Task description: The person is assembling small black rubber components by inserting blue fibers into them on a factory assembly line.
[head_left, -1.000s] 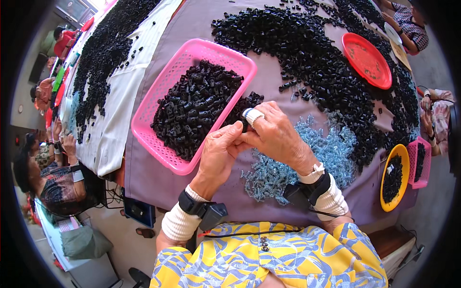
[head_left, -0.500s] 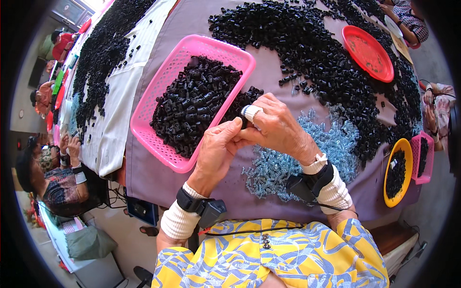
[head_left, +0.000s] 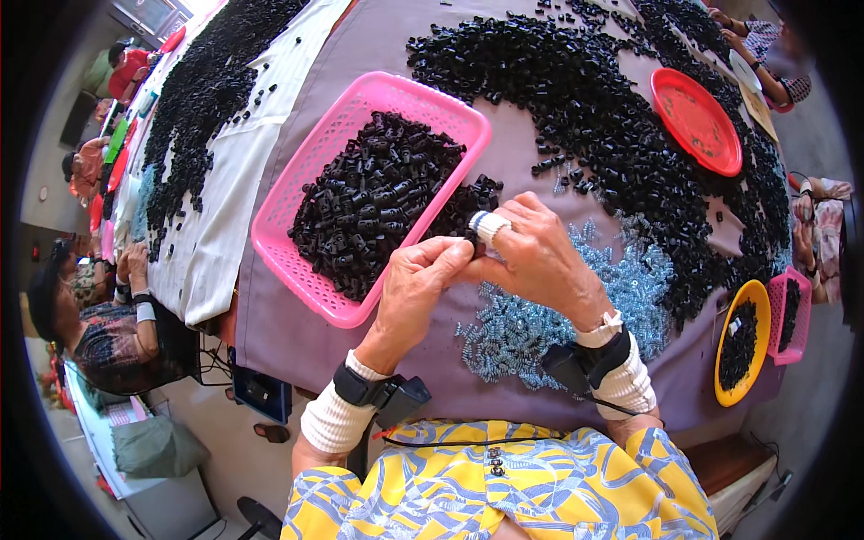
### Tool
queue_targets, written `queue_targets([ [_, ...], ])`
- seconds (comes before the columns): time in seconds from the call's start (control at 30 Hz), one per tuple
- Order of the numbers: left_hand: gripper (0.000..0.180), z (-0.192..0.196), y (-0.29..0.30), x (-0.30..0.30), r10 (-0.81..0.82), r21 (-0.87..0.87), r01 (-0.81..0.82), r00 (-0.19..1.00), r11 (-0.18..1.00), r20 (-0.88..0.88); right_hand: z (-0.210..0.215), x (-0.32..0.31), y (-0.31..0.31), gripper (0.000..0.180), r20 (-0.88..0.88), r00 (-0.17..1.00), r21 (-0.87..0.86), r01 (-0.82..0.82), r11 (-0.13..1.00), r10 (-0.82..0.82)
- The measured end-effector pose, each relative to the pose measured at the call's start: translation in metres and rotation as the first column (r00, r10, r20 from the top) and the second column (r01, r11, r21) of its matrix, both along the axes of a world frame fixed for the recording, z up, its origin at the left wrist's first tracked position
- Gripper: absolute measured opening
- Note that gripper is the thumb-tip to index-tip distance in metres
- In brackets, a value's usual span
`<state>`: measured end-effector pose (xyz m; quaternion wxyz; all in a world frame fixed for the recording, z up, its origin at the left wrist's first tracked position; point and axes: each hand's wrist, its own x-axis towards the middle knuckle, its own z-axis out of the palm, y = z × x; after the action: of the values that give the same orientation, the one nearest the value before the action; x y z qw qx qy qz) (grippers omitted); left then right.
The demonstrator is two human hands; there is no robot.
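My left hand (head_left: 416, 290) and my right hand (head_left: 533, 255) meet fingertip to fingertip over the purple table, just right of a pink basket (head_left: 301, 270) heaped with small black plastic parts (head_left: 369, 202). Both pinch one small black part (head_left: 470, 239) between them. White tape wraps my right forefinger. A spread of small pale blue springs (head_left: 540, 324) lies under and right of my right hand. A big heap of loose black parts (head_left: 594, 117) covers the table beyond.
A red plate (head_left: 697, 121) lies at the far right. A yellow bowl (head_left: 740, 342) and a small pink basket (head_left: 790, 315) with black parts sit at the right edge. Other seated people work along the left edge and far right. White cloth (head_left: 225, 207) holds more black parts.
My hands have stayed pressed together at the same spot; the fingers have shifted only slightly around the small black part.
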<state>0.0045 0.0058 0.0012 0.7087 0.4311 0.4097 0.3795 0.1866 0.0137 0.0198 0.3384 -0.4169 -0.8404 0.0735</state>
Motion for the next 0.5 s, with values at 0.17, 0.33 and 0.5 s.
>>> queue_targets([
  [0.17, 0.02, 0.023, 0.004, -0.018, 0.145, 0.077, -0.149, 0.988, 0.986, 0.047, 0.014, 0.033, 0.006, 0.041, -0.047, 0.969, -0.047, 0.239, 0.97, -0.242],
  [0.33, 0.015, 0.02, 0.021, -0.064, 0.403, 0.198, -0.39, 0.915, 0.899, -0.028, 0.0, 0.061, 0.012, 0.028, -0.061, 0.944, -0.138, 0.314, 0.939, -0.325],
  [0.5, 0.029, 0.02, 0.027, -0.097, 0.546, 0.354, -0.448, 0.796, 0.821, -0.26, -0.027, 0.053, 0.029, 0.026, 0.057, 0.969, -0.221, 0.249, 0.943, -0.242],
])
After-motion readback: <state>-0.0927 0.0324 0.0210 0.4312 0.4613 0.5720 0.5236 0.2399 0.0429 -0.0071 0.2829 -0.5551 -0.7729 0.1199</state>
